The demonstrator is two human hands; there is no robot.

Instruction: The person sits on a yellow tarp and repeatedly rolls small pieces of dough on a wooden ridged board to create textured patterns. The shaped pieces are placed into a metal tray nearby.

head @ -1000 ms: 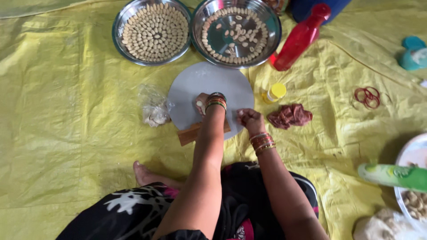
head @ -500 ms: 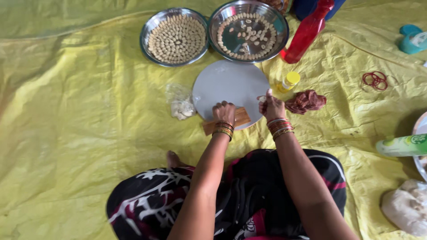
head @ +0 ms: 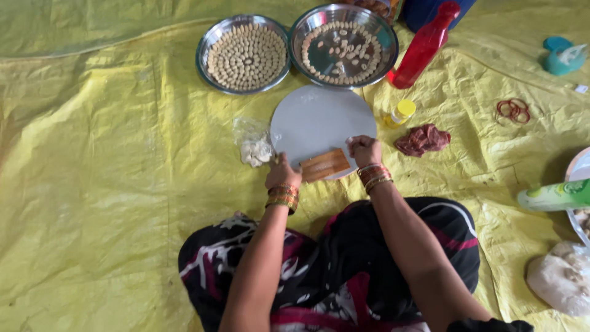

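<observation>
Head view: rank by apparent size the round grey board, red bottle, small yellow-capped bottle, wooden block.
1. Round grey board, clearly largest.
2. Red bottle.
3. Wooden block, partly covered by the right hand, so its full extent is unsure.
4. Small yellow-capped bottle, smallest.

Yellow sheet (head: 92,184); grey round board (head: 313,123); red bottle (head: 424,46); black dress (head: 344,270), white-and-pink print; orange-brown block (head: 324,165).

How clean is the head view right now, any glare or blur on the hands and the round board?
Head view: soft, even light on the yellow sheet, weak shadows; mild glare on the steel tray and a pale sheen on the round board; left hand and right hand slightly soft; edges bend a little.
</observation>
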